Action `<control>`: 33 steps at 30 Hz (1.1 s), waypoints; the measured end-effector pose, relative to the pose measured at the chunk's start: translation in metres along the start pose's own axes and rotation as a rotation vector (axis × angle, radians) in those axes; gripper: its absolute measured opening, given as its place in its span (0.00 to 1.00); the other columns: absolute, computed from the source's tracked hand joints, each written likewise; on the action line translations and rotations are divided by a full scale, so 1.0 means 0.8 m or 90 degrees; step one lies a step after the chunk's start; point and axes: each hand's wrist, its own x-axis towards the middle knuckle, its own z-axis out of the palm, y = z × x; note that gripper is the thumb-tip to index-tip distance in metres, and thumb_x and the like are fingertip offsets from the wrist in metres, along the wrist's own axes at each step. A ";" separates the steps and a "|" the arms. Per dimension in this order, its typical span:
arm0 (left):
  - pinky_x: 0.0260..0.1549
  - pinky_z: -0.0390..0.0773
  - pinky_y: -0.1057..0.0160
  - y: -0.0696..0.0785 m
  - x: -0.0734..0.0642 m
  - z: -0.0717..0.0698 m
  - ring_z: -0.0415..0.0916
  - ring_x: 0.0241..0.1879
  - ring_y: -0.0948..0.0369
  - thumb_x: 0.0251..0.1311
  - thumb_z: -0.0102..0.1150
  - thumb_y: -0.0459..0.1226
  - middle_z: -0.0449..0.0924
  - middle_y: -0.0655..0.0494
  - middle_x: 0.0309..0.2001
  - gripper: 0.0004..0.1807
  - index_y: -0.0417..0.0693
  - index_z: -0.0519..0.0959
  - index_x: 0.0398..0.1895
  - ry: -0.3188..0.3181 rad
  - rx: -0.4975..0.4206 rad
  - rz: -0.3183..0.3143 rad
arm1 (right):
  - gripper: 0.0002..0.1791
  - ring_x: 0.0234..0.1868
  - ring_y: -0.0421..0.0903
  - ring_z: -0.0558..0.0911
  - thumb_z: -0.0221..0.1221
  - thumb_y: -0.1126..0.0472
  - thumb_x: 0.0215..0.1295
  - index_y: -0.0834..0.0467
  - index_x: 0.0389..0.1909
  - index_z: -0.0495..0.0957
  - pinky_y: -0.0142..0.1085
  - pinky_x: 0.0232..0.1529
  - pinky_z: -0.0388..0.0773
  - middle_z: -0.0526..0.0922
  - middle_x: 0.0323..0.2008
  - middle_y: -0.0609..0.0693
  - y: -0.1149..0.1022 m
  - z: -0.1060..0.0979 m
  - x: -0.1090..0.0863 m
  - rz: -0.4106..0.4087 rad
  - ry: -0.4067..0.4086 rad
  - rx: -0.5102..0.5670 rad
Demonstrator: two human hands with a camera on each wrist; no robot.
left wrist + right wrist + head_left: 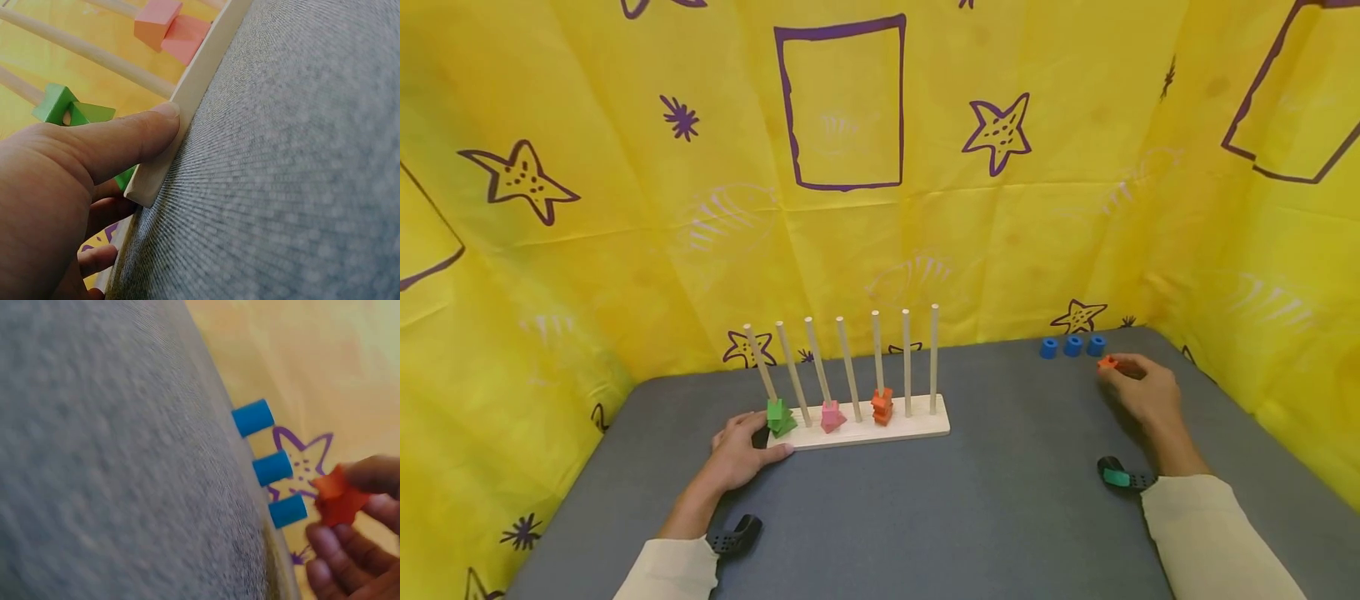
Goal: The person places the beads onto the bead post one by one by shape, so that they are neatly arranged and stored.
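A wooden peg board (895,431) with several upright pegs stands on the table. My left hand (739,452) grips its left end, the thumb pressing the front edge, as the left wrist view also shows. Green blocks (780,418) sit on the leftmost peg beside that hand. Further right, pink blocks (831,416) and orange blocks (882,407) are threaded on other pegs. Over at the right, my right hand (1146,392) pinches an orange star-shaped block (339,497) between thumb and fingers. It appears just above the table, close to the blue cylinders.
Three blue cylinders (1073,346) stand in a row at the table's back right. Behind the grey table (985,500) hangs a yellow cloth (850,242) with purple drawings, which also runs along both sides. A dark strap device (737,535) is on each wrist.
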 end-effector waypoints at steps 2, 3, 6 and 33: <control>0.57 0.40 0.34 -0.001 0.001 0.001 0.49 0.65 0.37 0.53 0.70 0.51 0.66 0.34 0.62 0.40 0.37 0.70 0.65 0.001 0.000 0.005 | 0.34 0.52 0.61 0.73 0.56 0.38 0.65 0.61 0.60 0.74 0.49 0.44 0.70 0.76 0.53 0.63 -0.009 -0.001 -0.002 -0.013 -0.004 0.018; 0.57 0.40 0.34 -0.001 0.001 0.002 0.49 0.65 0.37 0.53 0.70 0.51 0.66 0.34 0.62 0.40 0.37 0.70 0.65 0.002 -0.001 0.006 | 0.34 0.52 0.60 0.73 0.56 0.38 0.65 0.61 0.59 0.74 0.47 0.44 0.70 0.77 0.52 0.62 -0.014 -0.002 -0.003 -0.019 -0.009 0.024; 0.56 0.41 0.34 -0.002 0.001 0.003 0.50 0.65 0.37 0.53 0.69 0.51 0.67 0.34 0.62 0.40 0.37 0.70 0.64 0.003 0.005 0.007 | 0.34 0.51 0.57 0.74 0.57 0.37 0.64 0.61 0.59 0.75 0.42 0.42 0.72 0.78 0.51 0.60 -0.029 -0.003 -0.007 -0.037 -0.024 0.039; 0.56 0.41 0.34 -0.003 0.003 0.003 0.50 0.65 0.36 0.54 0.68 0.52 0.66 0.32 0.62 0.41 0.36 0.69 0.65 0.005 0.010 0.024 | 0.20 0.41 0.44 0.83 0.64 0.55 0.64 0.58 0.54 0.79 0.31 0.38 0.76 0.84 0.43 0.53 -0.176 0.010 -0.071 -0.285 -0.115 0.183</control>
